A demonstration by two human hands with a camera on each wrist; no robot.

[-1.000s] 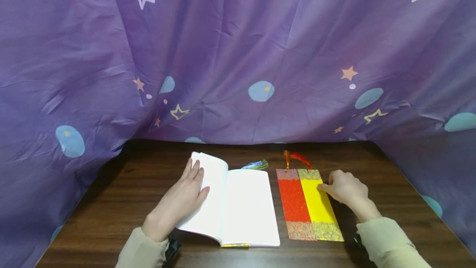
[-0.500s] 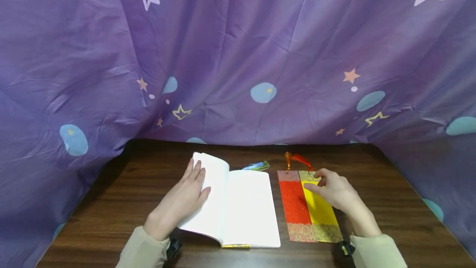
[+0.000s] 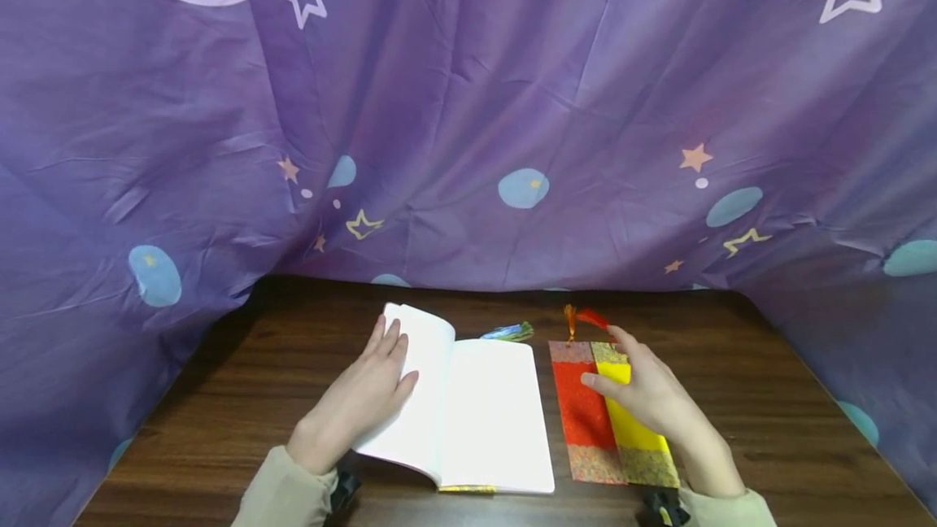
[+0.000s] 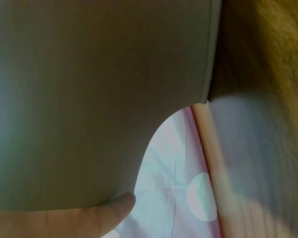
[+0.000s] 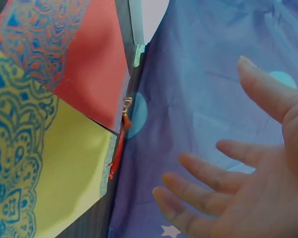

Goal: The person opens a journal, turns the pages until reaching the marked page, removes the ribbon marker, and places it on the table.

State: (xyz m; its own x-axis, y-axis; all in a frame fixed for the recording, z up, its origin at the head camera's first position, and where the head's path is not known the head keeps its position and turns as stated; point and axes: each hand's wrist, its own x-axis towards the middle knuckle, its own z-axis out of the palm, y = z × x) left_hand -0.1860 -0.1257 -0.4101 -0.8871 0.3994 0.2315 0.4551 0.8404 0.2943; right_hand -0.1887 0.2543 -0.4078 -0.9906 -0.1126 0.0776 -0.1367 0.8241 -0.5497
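A notebook with blank white pages (image 3: 498, 413) lies open on the dark wooden table (image 3: 241, 397). My left hand (image 3: 366, 393) rests on its raised left page, fingers straight and thumb apart. A large shaded sheet (image 4: 99, 99) fills most of the left wrist view, a fingertip at its lower edge. To the right lie a red bookmark (image 3: 586, 413) and a yellow bookmark (image 3: 637, 429) side by side, with patterned ends. Over the yellow one hovers my right hand (image 3: 655, 393), thumb and fingers spread, holding nothing. The right wrist view shows its separated fingers (image 5: 198, 168).
Beyond the bookmarks lie an orange tassel (image 3: 570, 320) and a red tassel (image 3: 593, 317). A blue-green tassel (image 3: 510, 333) sticks out behind the notebook, and a yellow patterned strip (image 3: 468, 489) shows at its near edge. A purple curtain (image 3: 439, 120) hangs behind the table.
My right hand has moved left from the yellow bookmark's right edge to over it, its fingers spreading. My left hand has stayed on the page.
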